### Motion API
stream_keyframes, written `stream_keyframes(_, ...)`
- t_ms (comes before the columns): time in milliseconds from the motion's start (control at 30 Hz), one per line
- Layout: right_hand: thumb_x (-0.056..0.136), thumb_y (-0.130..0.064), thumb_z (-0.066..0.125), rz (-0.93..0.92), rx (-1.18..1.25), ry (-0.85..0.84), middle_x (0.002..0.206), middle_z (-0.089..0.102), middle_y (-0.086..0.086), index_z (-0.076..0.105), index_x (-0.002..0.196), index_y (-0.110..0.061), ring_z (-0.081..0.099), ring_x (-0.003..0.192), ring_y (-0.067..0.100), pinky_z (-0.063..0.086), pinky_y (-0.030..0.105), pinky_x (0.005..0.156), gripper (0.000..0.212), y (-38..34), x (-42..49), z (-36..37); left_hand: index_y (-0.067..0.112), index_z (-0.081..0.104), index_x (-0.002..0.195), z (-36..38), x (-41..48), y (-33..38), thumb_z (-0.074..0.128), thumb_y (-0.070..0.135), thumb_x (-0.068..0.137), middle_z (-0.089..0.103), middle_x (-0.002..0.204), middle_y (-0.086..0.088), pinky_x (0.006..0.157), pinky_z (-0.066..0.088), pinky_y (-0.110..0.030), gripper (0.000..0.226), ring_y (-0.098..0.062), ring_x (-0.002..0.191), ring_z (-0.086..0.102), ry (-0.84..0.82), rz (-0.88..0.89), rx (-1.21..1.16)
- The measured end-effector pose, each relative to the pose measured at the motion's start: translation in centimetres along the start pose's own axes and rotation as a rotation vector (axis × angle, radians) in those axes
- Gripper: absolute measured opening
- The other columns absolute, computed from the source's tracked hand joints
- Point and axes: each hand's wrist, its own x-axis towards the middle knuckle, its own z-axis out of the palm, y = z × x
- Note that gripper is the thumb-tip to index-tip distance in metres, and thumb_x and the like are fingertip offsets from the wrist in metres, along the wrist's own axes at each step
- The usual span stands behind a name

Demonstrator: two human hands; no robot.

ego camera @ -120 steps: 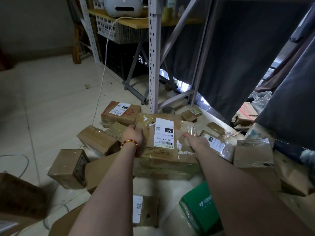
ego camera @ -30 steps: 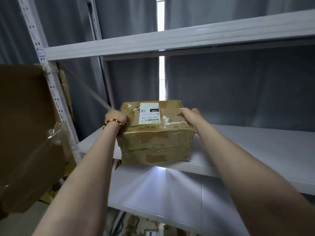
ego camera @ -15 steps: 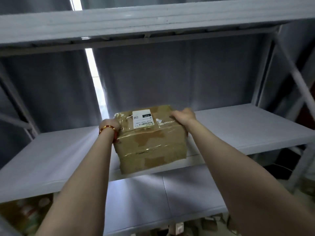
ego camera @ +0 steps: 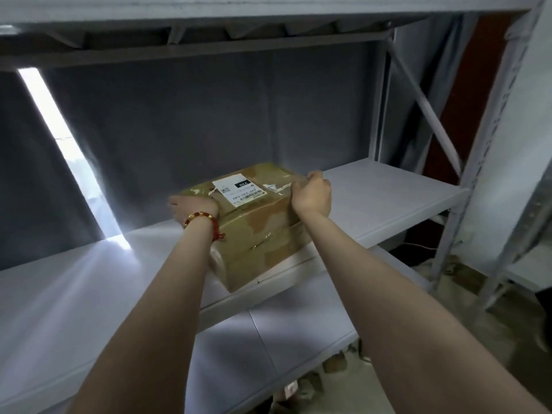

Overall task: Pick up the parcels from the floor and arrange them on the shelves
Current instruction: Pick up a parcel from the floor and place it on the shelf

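- my right hand (ego camera: 312, 192) is curled over the cardboard parcel's (ego camera: 260, 231) top right edge
- left hand (ego camera: 192, 206) is against the parcel's left side, can't tell its fingers
- grey shelf (ego camera: 388, 195) under the parcel

On my feed right now: left arm (ego camera: 161, 309) and right arm (ego camera: 388, 282), both bare along all the length I can see; round the left wrist, a beaded bracelet (ego camera: 200, 219), red beads mixed with shiny gold ones; a thin red cord (ego camera: 220, 234) hangs from it, ending in a small knot.
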Motion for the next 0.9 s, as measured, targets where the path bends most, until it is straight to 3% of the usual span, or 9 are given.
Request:
stream_keyframes(100,0.097,-0.023,0.05,0.003,0.006,0.013,0.131,0.051,0.018,0.05,0.133,-0.009,0.052,0.12,0.038,0.044,0.037,0.095,0.038,0.6,1.8,-0.4,-0.001,0.016,0.15,0.4,-3.2,1.9,0.057,0.022,0.09,0.017,0.16,-0.015,0.116,0.028,-0.046,0.077,-0.034,0.147,0.016,-0.044,0.092,0.148)
stream_keyframes(200,0.098,-0.022,0.048,0.019,0.018,0.019,0.132,0.052,0.018,0.051,0.133,-0.007,0.054,0.118,0.038,0.044,0.036,0.094,0.038,1.1,3.9,-0.6,-0.001,0.026,0.149,1.3,-2.7,2.6,0.054,0.026,0.093,0.024,0.158,-0.018,0.118,0.024,-0.043,0.068,-0.033,0.147,0.018,-0.056,0.186,0.179)
stream_keyframes(267,0.099,-0.021,0.046,0.006,0.017,0.022,0.13,0.054,0.019,0.053,0.13,-0.004,0.055,0.116,0.038,0.044,0.036,0.093,0.036,1.6,5.4,-0.6,0.004,0.038,0.144,1.6,-1.5,2.6,0.058,0.043,0.087,0.039,0.149,-0.017,0.111,0.035,-0.045,0.071,-0.035,0.139,0.034,-0.09,0.199,0.19)
stream_keyframes(333,0.099,-0.02,0.047,-0.032,0.011,0.021,0.126,0.057,0.021,0.055,0.125,-0.001,0.055,0.114,0.038,0.045,0.036,0.09,0.033,2.3,7.0,-0.6,0.006,0.057,0.126,2.1,-1.0,2.7,0.057,0.054,0.081,0.059,0.127,-0.015,0.09,0.047,-0.041,0.065,-0.036,0.115,0.055,-0.154,0.163,0.177)
stream_keyframes(400,0.098,-0.02,0.049,-0.064,-0.001,0.005,0.122,0.06,0.022,0.057,0.121,0.001,0.056,0.112,0.038,0.046,0.036,0.088,0.032,2.9,8.8,-0.6,0.007,0.066,0.098,3.5,-1.2,2.9,0.056,0.052,0.083,0.066,0.105,-0.014,0.079,0.048,-0.038,0.049,-0.035,0.096,0.06,-0.113,0.161,0.153)
stream_keyframes(467,0.098,-0.023,0.051,-0.073,-0.02,-0.021,0.123,0.06,0.022,0.058,0.121,0.0,0.057,0.114,0.037,0.046,0.037,0.09,0.034,3.4,10.9,-0.9,0.007,0.065,0.083,5.2,-2.0,3.5,0.055,0.05,0.084,0.068,0.1,-0.016,0.076,0.049,-0.038,0.044,-0.036,0.093,0.062,-0.048,0.169,0.152)
stream_keyframes(600,0.097,-0.028,0.054,-0.051,-0.074,-0.03,0.122,0.062,0.02,0.059,0.118,0.0,0.059,0.112,0.037,0.048,0.038,0.087,0.036,4.4,14.7,-2.5,0.001,0.064,0.11,8.9,-4.0,5.1,0.051,0.049,0.084,0.064,0.115,-0.022,0.085,0.053,-0.041,0.056,-0.04,0.104,0.06,-0.009,0.185,0.282)
stream_keyframes(767,0.092,-0.029,0.059,-0.014,-0.101,-0.112,0.118,0.066,0.017,0.063,0.111,-0.001,0.064,0.107,0.036,0.052,0.036,0.083,0.034,5.4,18.9,-4.6,0.012,0.055,0.129,14.2,-6.5,6.9,0.044,0.037,0.094,0.046,0.133,-0.018,0.091,0.045,-0.042,0.045,-0.04,0.114,0.053,0.029,0.22,0.448)
stream_keyframes(900,0.079,-0.032,0.069,-0.103,-0.192,-0.342,0.095,0.063,0.006,0.059,0.074,-0.012,0.061,0.095,0.029,0.052,0.032,0.076,0.023,4.9,21.0,-6.9,0.017,0.054,0.13,19.2,-9.5,9.0,0.039,0.03,0.094,0.047,0.134,-0.012,0.089,0.043,-0.044,0.041,-0.038,0.121,0.044,0.03,0.219,0.545)
